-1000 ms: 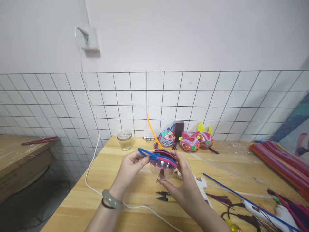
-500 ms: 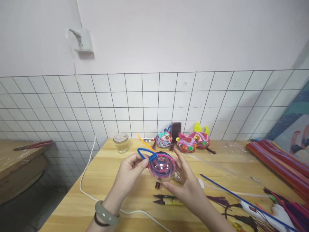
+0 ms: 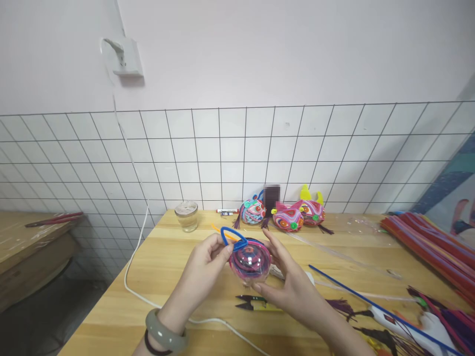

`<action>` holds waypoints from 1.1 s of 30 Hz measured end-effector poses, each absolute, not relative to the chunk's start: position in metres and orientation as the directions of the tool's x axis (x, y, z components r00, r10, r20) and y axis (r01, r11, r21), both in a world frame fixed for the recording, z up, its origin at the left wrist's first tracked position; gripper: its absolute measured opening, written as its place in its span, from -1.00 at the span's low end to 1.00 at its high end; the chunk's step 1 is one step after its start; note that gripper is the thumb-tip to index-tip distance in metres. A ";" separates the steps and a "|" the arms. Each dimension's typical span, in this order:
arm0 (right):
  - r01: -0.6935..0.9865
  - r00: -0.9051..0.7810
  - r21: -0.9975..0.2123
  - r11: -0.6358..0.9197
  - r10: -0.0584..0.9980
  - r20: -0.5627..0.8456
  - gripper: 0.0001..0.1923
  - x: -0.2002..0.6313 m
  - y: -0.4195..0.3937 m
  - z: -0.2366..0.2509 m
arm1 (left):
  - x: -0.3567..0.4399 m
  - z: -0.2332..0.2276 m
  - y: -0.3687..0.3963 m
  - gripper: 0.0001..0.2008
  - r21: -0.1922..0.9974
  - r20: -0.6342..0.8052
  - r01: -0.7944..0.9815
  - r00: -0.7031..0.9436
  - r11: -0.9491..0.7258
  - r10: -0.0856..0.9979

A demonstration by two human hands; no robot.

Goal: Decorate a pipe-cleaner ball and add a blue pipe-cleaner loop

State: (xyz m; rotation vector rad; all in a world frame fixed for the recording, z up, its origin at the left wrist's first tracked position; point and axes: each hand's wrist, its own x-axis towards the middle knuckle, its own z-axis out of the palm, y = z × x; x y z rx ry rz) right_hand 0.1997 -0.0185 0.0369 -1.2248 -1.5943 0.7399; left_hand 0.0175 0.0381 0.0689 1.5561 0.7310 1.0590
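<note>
Between my hands is a clear plastic ball (image 3: 251, 263) with pink, purple and dark blue coils on its far side. My left hand (image 3: 204, 267) pinches a bent blue pipe cleaner (image 3: 240, 244) at the ball's upper left edge; its loop sticks up. An orange strip (image 3: 218, 230) pokes out behind that loop. My right hand (image 3: 293, 284) grips the ball from the right, thumb below and fingers along the far side. Under the ball, thread snips (image 3: 245, 302) lie on the table, partly covered by my right hand.
Several fuzzy coiled fish figures (image 3: 287, 218) and a glass jar (image 3: 186, 216) stand at the back. On the right lie a pipe cleaner bundle (image 3: 426, 247), a long blue pipe cleaner (image 3: 345, 286) and a white glue gun (image 3: 432, 324). A white cable (image 3: 137, 294) crosses the table (image 3: 122, 321).
The ball has shifted slightly right and down, and tilted, so its tassel no longer shows clearly. The blue loop stands more upright. Both hands keep their hold.
</note>
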 end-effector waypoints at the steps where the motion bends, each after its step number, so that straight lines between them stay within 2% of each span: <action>1: 0.380 -0.040 -0.872 0.310 0.947 0.319 -0.11 0.200 -0.019 0.036 | 0.018 0.068 0.038 -0.81 0.966 0.254 -0.061 0.417 -0.252 0.873; 4: 0.364 -0.050 -0.879 0.308 0.949 0.312 -0.13 0.199 -0.019 0.035 | 0.018 0.067 0.038 -0.80 0.964 0.257 -0.050 0.413 -0.261 0.874; 9: 0.188 -0.053 -0.937 0.294 0.956 0.289 -0.14 0.194 -0.018 0.033 | 0.021 0.067 0.038 -0.83 0.967 0.252 -0.056 0.356 -0.248 0.900; 12: 0.145 -0.056 -0.949 0.280 0.960 0.274 -0.15 0.192 -0.019 0.034 | 0.024 0.068 0.037 -0.84 0.967 0.255 -0.070 0.349 -0.246 0.902; 16: 0.242 -0.108 -0.912 0.330 0.944 0.313 -0.18 0.194 -0.020 0.035 | 0.022 0.069 0.036 -0.82 0.968 0.250 -0.071 0.397 -0.242 0.883; 22: 0.502 -0.240 -0.720 0.479 0.877 0.416 -0.25 0.196 -0.025 0.044 | 0.019 0.071 0.035 -0.81 0.960 0.271 -0.072 0.473 -0.269 0.838; 27: 0.581 -0.306 -0.650 0.489 0.872 0.383 -0.30 0.193 -0.027 0.052 | 0.018 0.067 0.035 -0.88 0.964 0.248 -0.033 0.475 -0.265 0.844; 33: 0.627 -0.315 -0.629 0.460 0.888 0.335 -0.29 0.192 -0.027 0.050 | 0.018 0.066 0.032 -0.89 0.968 0.216 0.010 0.479 -0.251 0.851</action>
